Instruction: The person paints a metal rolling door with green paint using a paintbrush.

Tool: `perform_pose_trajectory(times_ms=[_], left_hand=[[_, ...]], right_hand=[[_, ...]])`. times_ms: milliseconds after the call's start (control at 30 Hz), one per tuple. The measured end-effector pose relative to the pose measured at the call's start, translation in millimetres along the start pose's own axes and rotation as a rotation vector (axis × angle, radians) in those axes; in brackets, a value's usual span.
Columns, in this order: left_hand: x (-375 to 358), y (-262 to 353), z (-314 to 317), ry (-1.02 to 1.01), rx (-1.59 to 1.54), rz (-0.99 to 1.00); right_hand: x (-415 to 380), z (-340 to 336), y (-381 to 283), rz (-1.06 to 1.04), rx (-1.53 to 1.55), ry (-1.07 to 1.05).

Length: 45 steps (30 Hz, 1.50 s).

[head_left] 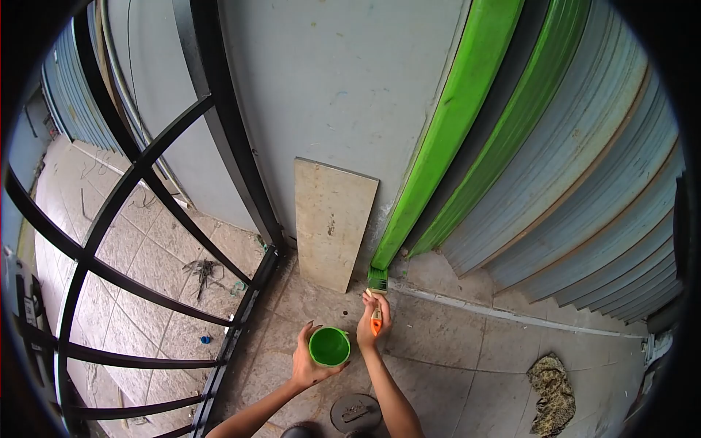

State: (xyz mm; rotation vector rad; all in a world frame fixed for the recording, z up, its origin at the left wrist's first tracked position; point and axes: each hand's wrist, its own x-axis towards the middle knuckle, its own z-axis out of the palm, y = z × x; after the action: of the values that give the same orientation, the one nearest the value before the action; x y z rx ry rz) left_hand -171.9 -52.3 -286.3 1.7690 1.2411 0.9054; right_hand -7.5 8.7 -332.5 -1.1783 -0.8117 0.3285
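Observation:
My right hand (374, 317) is closed around the orange handle of a paintbrush (377, 282). Green paint coats the bristles, which touch the bottom end of a bright green post (438, 150). In my left hand (304, 360) I hold a round cup of green paint (329, 347), its open top facing up. The cup is just left of and below the brush hand. A tan rectangular board (334, 223) leans against the grey wall (336, 80) behind the cup, left of the post.
A black metal gate (142, 164) stands on the left. Ribbed metal shutter panels (562, 175) line the right side. On the tiled floor (431, 372) lie a crumpled patterned cloth (549, 394) and a round lid (355, 414). A blue cap (205, 339) lies beyond the gate.

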Motion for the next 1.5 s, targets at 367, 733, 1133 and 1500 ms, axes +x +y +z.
perform_pose_trajectory(times_ms=[367, 733, 1133, 1500], left_hand=[[-0.4, 1.2, -0.3, -0.012, 0.02, -0.026], [0.1, 1.6, 0.4, 0.007, 0.058, -0.04], [0.1, 2.5, 0.9, 0.018, 0.043, -0.029], [-0.8, 1.8, 1.6, 0.016, 0.054, -0.024]], right_hand=[[-17.3, -9.5, 3.0, 0.02, -0.026, 0.01], [0.0, -2.1, -26.0, 0.016, 0.059, 0.022], [33.8, 13.1, -83.5, -0.038, 0.103, 0.062], [44.7, 23.2, -69.8, 0.107, 0.177, 0.107]])
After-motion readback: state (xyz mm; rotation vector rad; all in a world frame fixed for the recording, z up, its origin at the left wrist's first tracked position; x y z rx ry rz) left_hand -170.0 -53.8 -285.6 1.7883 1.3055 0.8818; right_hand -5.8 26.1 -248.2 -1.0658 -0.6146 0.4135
